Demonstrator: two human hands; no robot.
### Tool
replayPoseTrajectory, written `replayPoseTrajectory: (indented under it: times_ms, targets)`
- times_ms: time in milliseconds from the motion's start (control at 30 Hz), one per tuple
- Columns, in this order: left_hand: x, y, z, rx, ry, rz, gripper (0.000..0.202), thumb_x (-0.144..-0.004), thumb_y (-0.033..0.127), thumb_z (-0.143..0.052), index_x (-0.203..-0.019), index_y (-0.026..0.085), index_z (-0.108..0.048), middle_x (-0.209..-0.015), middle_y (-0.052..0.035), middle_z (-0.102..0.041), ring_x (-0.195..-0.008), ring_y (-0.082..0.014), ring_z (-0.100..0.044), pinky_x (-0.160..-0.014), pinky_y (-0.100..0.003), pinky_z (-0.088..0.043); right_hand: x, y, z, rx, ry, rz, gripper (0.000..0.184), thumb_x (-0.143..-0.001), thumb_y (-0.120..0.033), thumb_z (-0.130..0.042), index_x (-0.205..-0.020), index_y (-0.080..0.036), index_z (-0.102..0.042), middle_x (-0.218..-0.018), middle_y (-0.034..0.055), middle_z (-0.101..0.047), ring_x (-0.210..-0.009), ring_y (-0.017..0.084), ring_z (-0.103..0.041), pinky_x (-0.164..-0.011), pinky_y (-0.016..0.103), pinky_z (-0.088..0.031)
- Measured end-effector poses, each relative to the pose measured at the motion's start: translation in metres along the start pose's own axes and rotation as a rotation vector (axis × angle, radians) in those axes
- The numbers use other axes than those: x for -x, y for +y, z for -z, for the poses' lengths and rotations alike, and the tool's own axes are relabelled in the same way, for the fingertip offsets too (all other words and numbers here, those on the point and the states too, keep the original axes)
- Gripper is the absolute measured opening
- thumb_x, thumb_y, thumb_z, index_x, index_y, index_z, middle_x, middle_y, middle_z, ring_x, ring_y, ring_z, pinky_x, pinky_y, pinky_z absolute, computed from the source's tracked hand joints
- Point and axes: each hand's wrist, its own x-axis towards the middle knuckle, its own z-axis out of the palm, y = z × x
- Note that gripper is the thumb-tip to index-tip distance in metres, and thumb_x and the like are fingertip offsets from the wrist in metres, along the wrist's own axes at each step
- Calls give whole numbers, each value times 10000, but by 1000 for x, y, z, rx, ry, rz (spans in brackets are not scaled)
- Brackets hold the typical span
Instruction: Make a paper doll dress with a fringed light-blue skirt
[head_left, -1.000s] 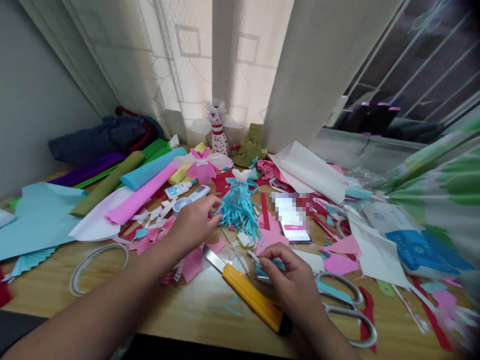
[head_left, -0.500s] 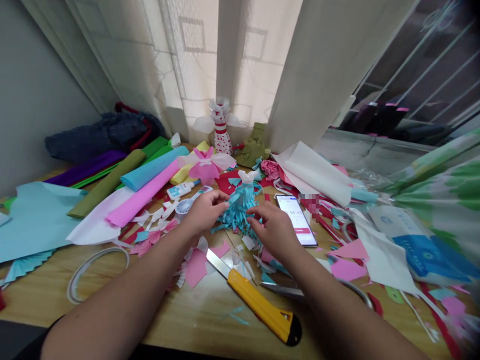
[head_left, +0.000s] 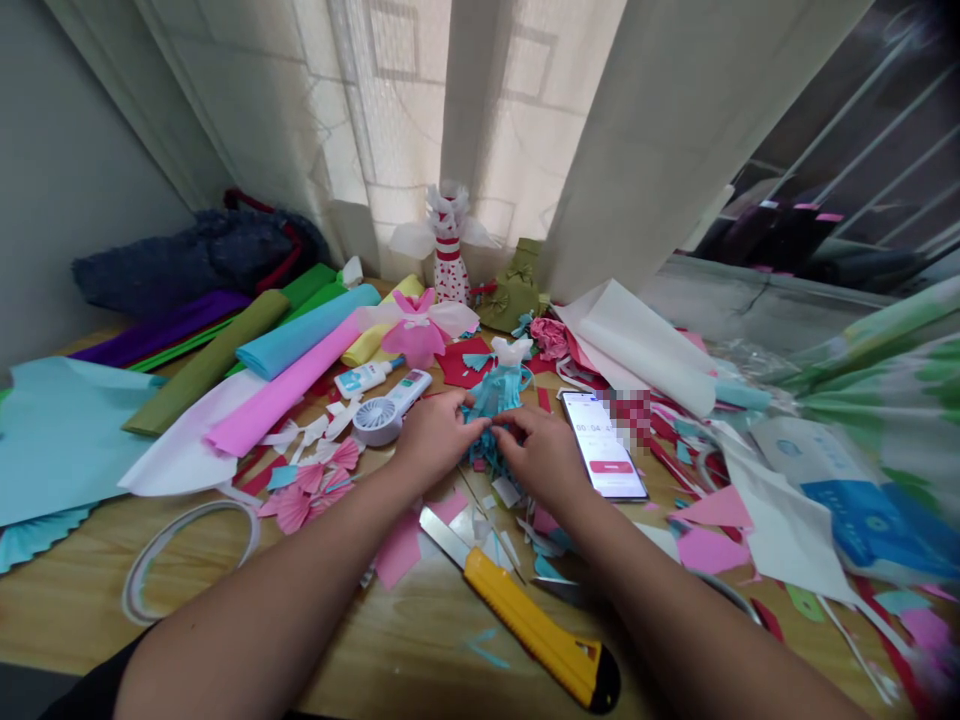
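Note:
A small paper dress (head_left: 499, 388) with a white top and a light blue fringed skirt stands at the middle of the table. At the left side of its skirt, my left hand (head_left: 437, 432) is closed, with fingertips on the blue fringe. My right hand (head_left: 541, 448) pinches at the front of the same fringe, its fingertips almost meeting my left thumb. Both hands partly cover the skirt. A yellow box cutter (head_left: 517, 620) with its blade out lies nearer to me. Left of my left hand are a small fan (head_left: 379, 418) and a glue bottle (head_left: 365, 378).
Crepe paper rolls (head_left: 300, 345) lie at the left, beside a tape ring (head_left: 135, 570). A phone (head_left: 604, 445) showing a timer is right of my right hand. Other paper dresses (head_left: 450, 265) stand at the back. Paper scraps (head_left: 712, 545) and a tissue pack (head_left: 847, 500) are at the right.
My hands have drawn together at the front of the blue skirt; my left hand moved right and slightly down. The view has shifted slightly, and the fan shows more fully.

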Motion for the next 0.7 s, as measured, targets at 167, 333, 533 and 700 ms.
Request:
replayPoseTrajectory:
  times_ms: [167,333,533,700]
  targets:
    - [0,-1,-4,62,-31,10,151,-667,331,-632,-662,181,-639,-545,38,-506,-535,-133,-432,-516,-238,-259,-1,-1,3,-77,-12,-37,131,-786,-190,-579,-831,-184,-701,-755,42,-670,-702,177,-586,-658,280,-415]
    - [2,2,-4,250,-100,87,189,-652,342,-637,-652,155,-605,-541,47,-472,-505,-106,-410,-477,-216,-281,-1,0,3,-176,-17,-96,136,-775,-204,-577,-811,-197,-708,-759,40,-686,-699,187,-592,-666,298,-418]
    - [8,12,5,503,-200,209,275,-644,392,-678,-653,138,-573,-534,56,-462,-448,-65,-388,-442,-190,-292,-1,0,4,-375,-17,-216,164,-777,-234,-555,-802,-187,-710,-791,45,-698,-751,201,-600,-705,321,-425]
    - [11,15,10,623,-223,240,260,-608,365,-733,-654,130,-632,-541,48,-494,-458,-53,-379,-434,-184,-276,2,-15,3,-653,-75,-354,216,-744,-311,-580,-834,-161,-706,-707,15,-671,-625,147,-568,-599,270,-430]
